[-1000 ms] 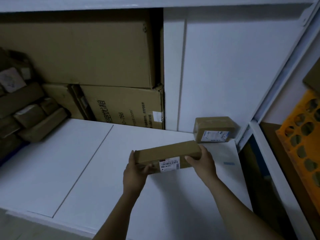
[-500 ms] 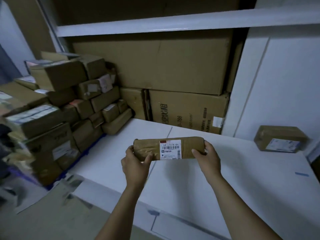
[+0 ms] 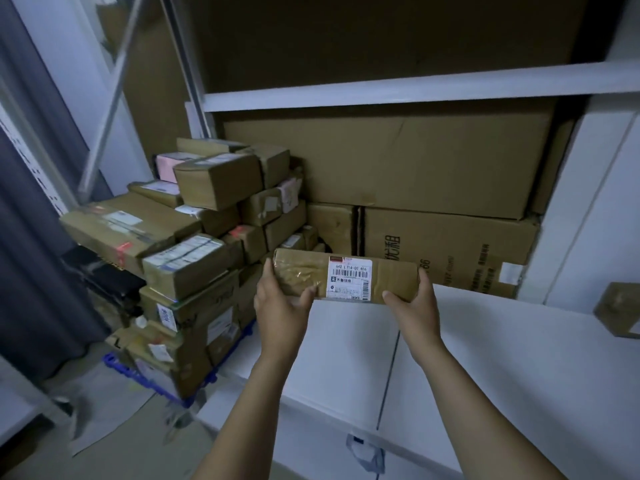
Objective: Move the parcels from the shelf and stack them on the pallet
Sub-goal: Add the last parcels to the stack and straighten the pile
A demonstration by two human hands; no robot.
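Parcel held up in both hands over the shelf.
The left hand (image 3: 280, 303) grips one end of the long taped parcel (image 3: 346, 280) and the right hand (image 3: 414, 306) grips the other, lifting it clear above the shelf (image 3: 485, 358) near its left edge. Left of the shelf, a stack (image 3: 194, 258) sits on a blue pallet (image 3: 145, 379). Cartons (image 3: 415, 164) fill the shelf's back, and a small box (image 3: 620, 310) lies at its far right.

Left grip (image 3: 280, 306) — curled round left end of parcel (image 3: 391, 277), thumb on near face, fingers (image 3: 268, 270) up along the end. Right grip (image 3: 414, 306) — mirrored on right end, thumb in front. Both forearms bare, stretched forward and upward, wrists about level, palms facing each other.
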